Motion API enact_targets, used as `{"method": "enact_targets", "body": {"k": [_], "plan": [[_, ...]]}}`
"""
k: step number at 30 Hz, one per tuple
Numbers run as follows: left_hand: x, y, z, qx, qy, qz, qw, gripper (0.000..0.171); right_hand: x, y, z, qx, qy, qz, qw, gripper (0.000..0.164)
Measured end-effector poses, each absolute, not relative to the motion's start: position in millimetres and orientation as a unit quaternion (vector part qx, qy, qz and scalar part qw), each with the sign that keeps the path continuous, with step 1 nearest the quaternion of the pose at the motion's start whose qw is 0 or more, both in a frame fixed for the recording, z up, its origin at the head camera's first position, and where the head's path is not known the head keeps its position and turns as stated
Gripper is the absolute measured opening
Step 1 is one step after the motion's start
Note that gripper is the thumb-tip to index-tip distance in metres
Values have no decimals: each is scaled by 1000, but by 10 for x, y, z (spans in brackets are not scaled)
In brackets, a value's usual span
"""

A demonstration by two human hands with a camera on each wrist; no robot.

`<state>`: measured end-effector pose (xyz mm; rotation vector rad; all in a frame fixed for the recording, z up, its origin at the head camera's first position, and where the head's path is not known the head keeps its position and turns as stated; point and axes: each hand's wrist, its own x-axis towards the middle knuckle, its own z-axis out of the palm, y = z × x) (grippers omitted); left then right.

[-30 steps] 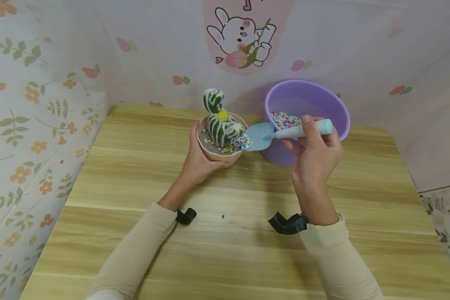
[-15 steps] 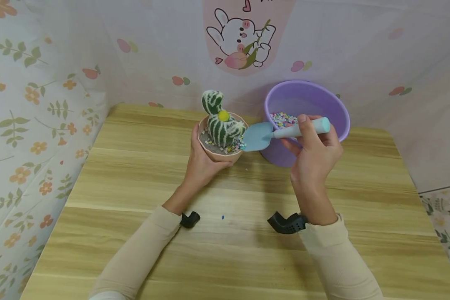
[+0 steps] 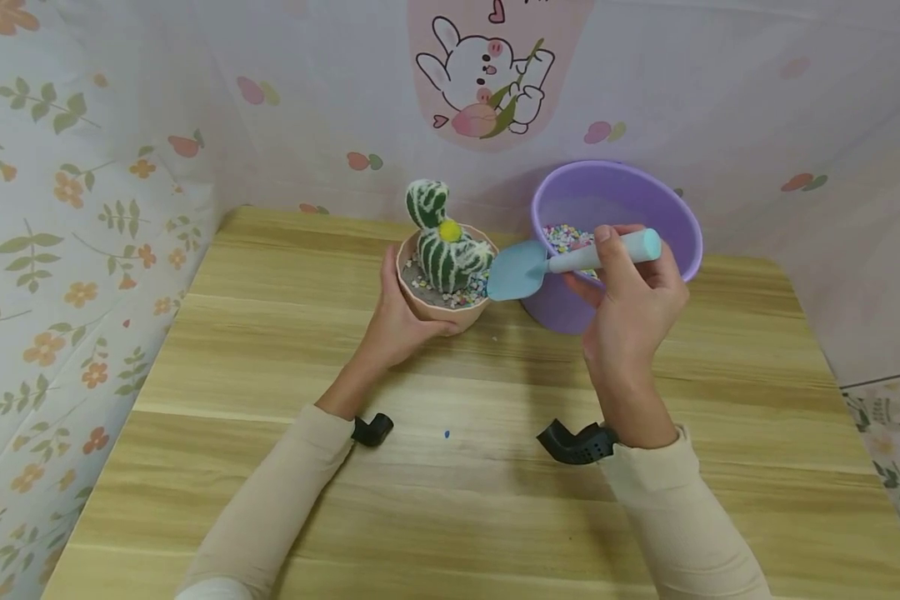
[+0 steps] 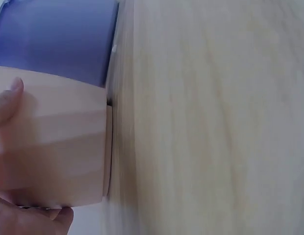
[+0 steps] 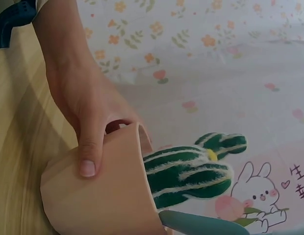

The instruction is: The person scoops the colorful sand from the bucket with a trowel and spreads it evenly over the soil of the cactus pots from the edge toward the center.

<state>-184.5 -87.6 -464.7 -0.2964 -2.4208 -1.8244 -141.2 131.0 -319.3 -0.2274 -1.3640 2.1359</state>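
Room between sleeves (image 3: 270,500), trowel (image 3: 516,272) over gap between pot (image 3: 461,317) and bucket (image 3: 553,308), cloth (image 3: 307,117) behind

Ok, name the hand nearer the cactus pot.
Left. The left hand grips the pot; the right hand is out to its right, holding the blue trowel.

The trowel (image 3: 567,261) looks like smooth plastic, more matt than shiny. The bucket (image 3: 617,198) seems plastic too, smooth with a soft gloss. I'd call the pot (image 5: 100,193) matt plastic with flat facets, while the cactus (image 3: 442,262) is rough and fuzzy along its ribs. Desk (image 3: 450,508) is wood-grain, kinda satiny. Backdrop (image 3: 292,150) is creased printed cloth, sleeves (image 3: 270,500) are matt fabric, wrist mounts (image 3: 577,446) dull black plastic.
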Motion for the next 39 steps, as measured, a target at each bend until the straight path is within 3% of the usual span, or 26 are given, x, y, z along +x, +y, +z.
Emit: {"method": "enact_targets", "body": {"k": [20, 28, 39], "plan": [[-1840, -849, -4657, -84, -800, -592, 46, 135, -1410, 1287, -3131, -35, -525, 798, 292, 17], [-1817, -831, -4627, -80, -807, -583, 53, 135, -1496, 1473, -2989, -59, -501, 806, 309, 24], [-1889, -948, -4590, -118, -787, -606, 5, 141, -1694, 1913, -2739, -87, -444, 835, 314, 28]]}}
